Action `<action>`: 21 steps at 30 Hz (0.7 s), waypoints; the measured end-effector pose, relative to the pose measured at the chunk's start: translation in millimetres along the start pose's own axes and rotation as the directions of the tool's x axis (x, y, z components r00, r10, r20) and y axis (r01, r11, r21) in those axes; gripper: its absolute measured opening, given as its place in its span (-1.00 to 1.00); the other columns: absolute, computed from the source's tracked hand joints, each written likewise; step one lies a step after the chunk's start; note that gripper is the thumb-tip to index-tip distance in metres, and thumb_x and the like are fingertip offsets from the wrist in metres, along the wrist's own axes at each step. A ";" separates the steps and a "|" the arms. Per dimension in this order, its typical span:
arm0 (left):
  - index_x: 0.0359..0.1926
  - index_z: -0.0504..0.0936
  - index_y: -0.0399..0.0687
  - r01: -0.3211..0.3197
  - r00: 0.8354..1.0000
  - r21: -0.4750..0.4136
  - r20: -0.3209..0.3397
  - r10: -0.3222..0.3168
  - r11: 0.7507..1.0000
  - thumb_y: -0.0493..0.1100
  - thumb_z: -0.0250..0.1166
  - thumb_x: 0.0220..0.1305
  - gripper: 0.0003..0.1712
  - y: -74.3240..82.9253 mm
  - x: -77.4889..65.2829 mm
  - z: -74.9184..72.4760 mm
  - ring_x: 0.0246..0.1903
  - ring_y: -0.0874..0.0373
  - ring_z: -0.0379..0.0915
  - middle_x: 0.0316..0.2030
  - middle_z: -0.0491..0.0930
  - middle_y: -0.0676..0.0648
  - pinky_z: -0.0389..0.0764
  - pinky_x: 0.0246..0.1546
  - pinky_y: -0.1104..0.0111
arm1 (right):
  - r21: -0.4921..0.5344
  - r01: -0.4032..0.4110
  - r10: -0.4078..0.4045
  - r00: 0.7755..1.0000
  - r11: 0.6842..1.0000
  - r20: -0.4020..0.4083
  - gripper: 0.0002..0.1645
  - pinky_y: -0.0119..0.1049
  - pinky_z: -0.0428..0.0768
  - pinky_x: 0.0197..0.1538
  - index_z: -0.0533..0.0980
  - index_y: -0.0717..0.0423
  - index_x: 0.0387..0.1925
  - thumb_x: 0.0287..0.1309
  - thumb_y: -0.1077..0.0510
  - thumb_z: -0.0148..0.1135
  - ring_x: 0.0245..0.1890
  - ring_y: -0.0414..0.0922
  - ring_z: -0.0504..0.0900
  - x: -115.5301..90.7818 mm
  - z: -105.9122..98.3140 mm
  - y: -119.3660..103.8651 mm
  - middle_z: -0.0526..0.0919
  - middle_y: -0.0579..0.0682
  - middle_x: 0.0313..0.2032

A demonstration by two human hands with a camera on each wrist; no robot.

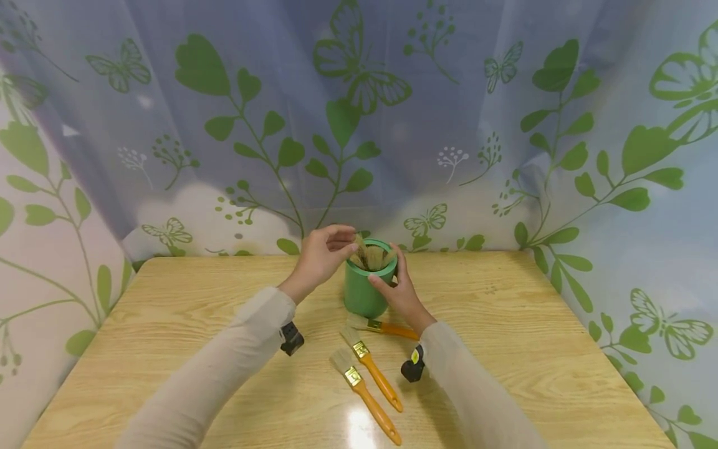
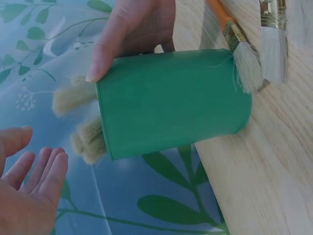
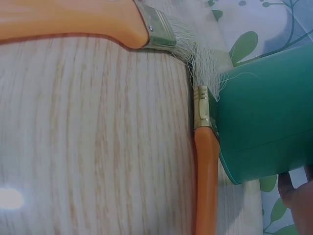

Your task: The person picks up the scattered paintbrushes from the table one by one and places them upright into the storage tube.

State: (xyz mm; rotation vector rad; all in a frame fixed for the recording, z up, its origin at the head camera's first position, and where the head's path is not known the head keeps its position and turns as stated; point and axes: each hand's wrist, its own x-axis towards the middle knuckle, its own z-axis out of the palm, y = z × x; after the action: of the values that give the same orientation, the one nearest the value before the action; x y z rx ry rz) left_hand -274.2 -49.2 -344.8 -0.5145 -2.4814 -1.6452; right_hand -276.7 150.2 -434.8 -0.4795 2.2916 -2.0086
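Note:
A green cylindrical pot (image 1: 366, 294) stands upright near the table's back edge. Bristle heads (image 1: 376, 257) of several brushes poke out at its top, while their handles are hidden inside. My right hand (image 1: 402, 292) grips the pot by its right side, thumb at the front near the rim. At the rim's left side is my left hand (image 1: 320, 257); the left wrist view shows its fingers (image 2: 46, 178) and thumb spread beside the bristles, holding nothing. Across the pot's base lies a paintbrush (image 3: 206, 171) with an orange handle, bristles pointing left.
Two more orange-handled paintbrushes (image 1: 377, 377) (image 1: 371, 402) lie side by side on the wooden table (image 1: 269, 386), handles toward the front right. A curtain (image 1: 415, 137) printed with leaves and butterflies hangs right behind the table and along both sides.

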 end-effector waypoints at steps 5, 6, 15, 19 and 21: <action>0.12 0.55 -0.22 0.018 1.000 -0.005 0.000 -0.018 1.000 -0.22 0.30 0.27 -0.60 -10.1 -5.0 -6.0 -0.02 -0.02 0.57 -0.02 0.62 -0.18 0.58 0.04 0.24 | 0.005 -0.013 0.013 1.000 1.000 0.001 -0.05 0.23 0.20 0.32 -0.28 -0.22 0.49 0.35 0.11 0.09 0.41 0.12 0.06 -1.2 0.1 -0.8 -0.03 0.12 0.44; 0.12 0.55 -0.21 0.024 1.000 -0.002 0.001 -0.024 1.000 -0.22 0.30 0.27 -0.60 -12.2 -6.7 -7.9 -0.01 -0.03 0.56 -0.01 0.62 -0.17 0.57 0.05 0.23 | 0.005 -0.015 0.015 1.000 1.000 0.001 -0.06 0.23 0.20 0.32 -0.28 -0.24 0.49 0.35 0.11 0.09 0.41 0.12 0.05 -1.4 0.0 -0.8 -0.04 0.11 0.44; 0.14 0.54 -0.22 0.097 0.995 0.003 0.015 -0.097 0.995 -0.20 0.29 0.28 -0.58 -29.0 -25.9 -24.5 -0.02 -0.05 0.57 0.01 0.60 -0.22 0.61 -0.01 0.22 | -0.003 -0.013 0.013 1.000 1.000 -0.007 -0.07 0.21 0.22 0.32 -0.24 -0.29 0.48 0.34 0.08 0.11 0.41 0.09 0.05 -2.3 0.7 -2.7 -0.05 0.10 0.44; 0.15 0.53 -0.24 0.165 0.985 -0.007 0.055 -0.165 0.986 -0.20 0.29 0.28 -0.56 -37.0 -37.2 -28.2 -0.02 -0.06 0.57 0.01 0.59 -0.23 0.61 -0.02 0.24 | -0.008 -0.017 0.017 1.000 1.000 -0.004 -0.06 0.20 0.22 0.32 -0.26 -0.28 0.48 0.34 0.08 0.11 0.42 0.08 0.04 -2.4 1.0 -2.7 -0.07 0.11 0.45; 0.16 0.52 -0.25 0.202 0.976 -0.006 0.079 -0.201 0.979 -0.19 0.29 0.28 -0.55 -41.1 -43.4 -29.1 -0.01 -0.05 0.56 0.02 0.59 -0.22 0.61 -0.01 0.25 | -0.009 -0.016 0.016 1.000 1.000 -0.002 -0.06 0.19 0.23 0.32 -0.26 -0.28 0.48 0.34 0.08 0.10 0.41 0.08 0.05 -2.3 1.1 -2.3 -0.07 0.11 0.45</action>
State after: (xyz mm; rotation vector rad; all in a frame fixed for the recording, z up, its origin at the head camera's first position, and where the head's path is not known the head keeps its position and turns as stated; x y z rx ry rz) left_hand -250.3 -99.4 -381.2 -0.3438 -2.6583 -1.7464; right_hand -273.8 149.5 -433.1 -0.4579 2.2988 -1.9932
